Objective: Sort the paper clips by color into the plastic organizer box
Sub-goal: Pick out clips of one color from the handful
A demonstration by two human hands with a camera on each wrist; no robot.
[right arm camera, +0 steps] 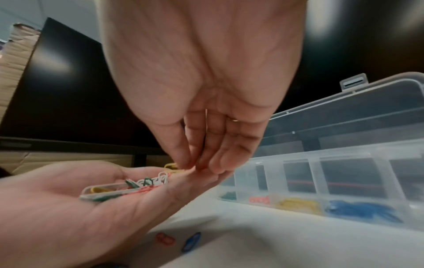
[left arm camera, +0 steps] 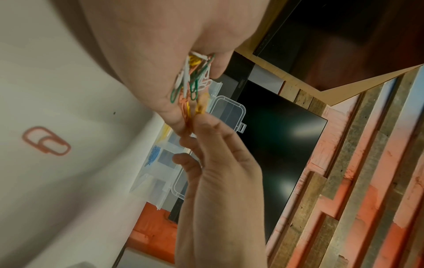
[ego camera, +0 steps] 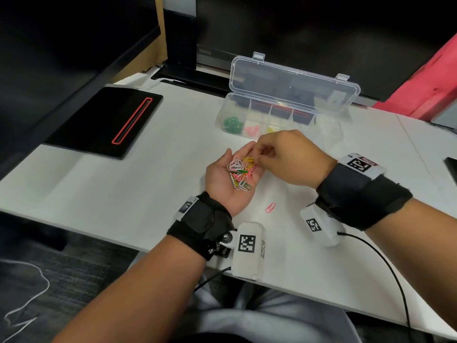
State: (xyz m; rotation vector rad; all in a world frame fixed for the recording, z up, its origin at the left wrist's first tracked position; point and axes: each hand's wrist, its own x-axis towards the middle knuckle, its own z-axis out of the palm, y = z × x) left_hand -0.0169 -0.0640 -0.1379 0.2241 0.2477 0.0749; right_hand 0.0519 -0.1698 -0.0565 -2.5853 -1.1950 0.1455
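Observation:
My left hand (ego camera: 237,154) lies palm up over the white table (ego camera: 123,189), carrying a mixed pile of paper clips (ego camera: 239,174) in white, pink, yellow and green. My right hand (ego camera: 258,158) reaches into the pile from the right, thumb and fingertips pinching what looks like a yellow clip (left arm camera: 200,107). Behind the hands stands the clear organizer box (ego camera: 329,117), lid up. Its compartments hold green clips (ego camera: 232,125), pink clips (ego camera: 251,131), yellow clips (right arm camera: 296,204) and blue clips (right arm camera: 362,208). A loose pink clip (ego camera: 270,207) lies on the table; a loose blue clip (right arm camera: 191,242) lies beside it.
A black pad with a red-edged slot (ego camera: 106,120) lies at the left. A monitor base (ego camera: 180,45) stands behind the table. A red object (ego camera: 432,78) sits at the back right. A black cable (ego camera: 385,263) runs from my right wrist over the near table edge.

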